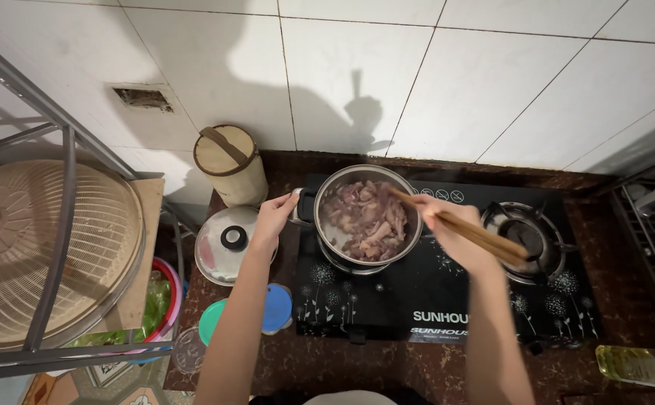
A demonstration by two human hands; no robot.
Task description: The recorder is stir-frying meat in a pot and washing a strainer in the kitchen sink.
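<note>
head view, looking straight down at a black glass gas stove (432, 300) on a dark speckled counter (605, 300) against a white tiled wall (417, 82). steel pot (340, 251) on the left burner, filled with pinkish-brown pieces of meat (365, 220). left hand (273, 220) closed around the pot's dark side handle (304, 205) at the rim's left edge, fingers curled on it. right hand (451, 232) over the pot's right rim, gripping a pair of wooden chopsticks (462, 227); tips down among the meat near the far side of the pot, butt ends reaching out over the right burner (526, 240), bare and unlit as far as can be seen. just left of the stove, a round glass lid (226, 244) with a black knob lying flat on the counter, touching nothing in the pot. behind the lid, against the wall, a pale cylindrical container (231, 165) with a strap across its top. nearer the counter's front edge, a green lid (211, 319) and a blue lid (276, 307) side by side, a small clear glass (190, 349) beside them. far left, a large beige woven basket (35, 255) on a metal rack. bottom right corner, a bottle of yellow oil (642, 366) lying on its side.
</note>
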